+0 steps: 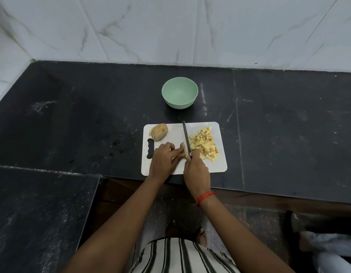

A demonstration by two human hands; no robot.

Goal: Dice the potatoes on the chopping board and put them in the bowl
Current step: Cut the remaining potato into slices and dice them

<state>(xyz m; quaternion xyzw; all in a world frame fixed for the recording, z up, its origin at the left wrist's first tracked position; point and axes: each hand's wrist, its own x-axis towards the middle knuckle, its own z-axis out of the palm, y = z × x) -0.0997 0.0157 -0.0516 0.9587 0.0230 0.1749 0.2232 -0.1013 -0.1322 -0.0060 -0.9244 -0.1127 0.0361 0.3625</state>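
Head view: dicing on white plastic chopping board [170,133], pale-green round bowl [179,93] beyond it empty.
Sliced brown potato [158,131] far-left; my left hand [163,160] holds a slab [183,152], right hand [197,170] clamps the dark knife [187,137] beside yellow cubes [204,146]. Next: crosscut, probably.

dark stone counter [92,107] carries green bowl [179,93] and white chopping board [218,166].

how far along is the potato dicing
Done: a pile of diced potato lies on the chopping board. In hand: the left hand holds a potato piece while the right hand cuts with the knife. Left: the sliced potato half, then filling the empty bowl.
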